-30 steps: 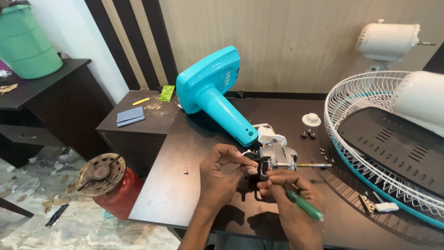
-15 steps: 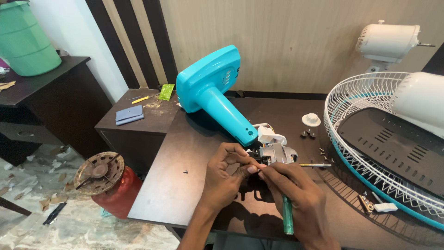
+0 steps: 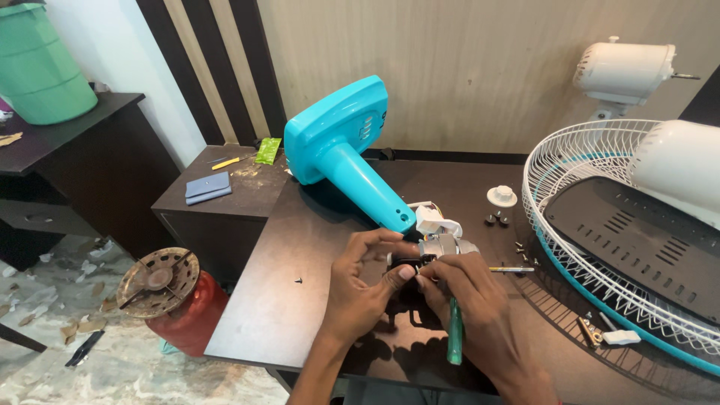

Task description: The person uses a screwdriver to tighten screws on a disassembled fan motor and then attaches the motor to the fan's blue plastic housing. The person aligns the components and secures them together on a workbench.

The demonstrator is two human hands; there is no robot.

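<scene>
Dark table (image 3: 300,315) is bearing everything. Right of the hands, the white fan grille (image 3: 592,292) is lying flat; beyond them, the turquoise fan stand (image 3: 341,161) is lying tipped over. Fan motor (image 3: 442,244) is sitting directly under the fingertips. Left hand (image 3: 360,289) is pinching a small part at the motor, fingers nearly closed. Right hand (image 3: 472,300) is curling around a green-handled screwdriver (image 3: 454,339), fingertips meeting the left's. Judged step: seating a small fitting; next needs a steady grip and tool alignment.
</scene>
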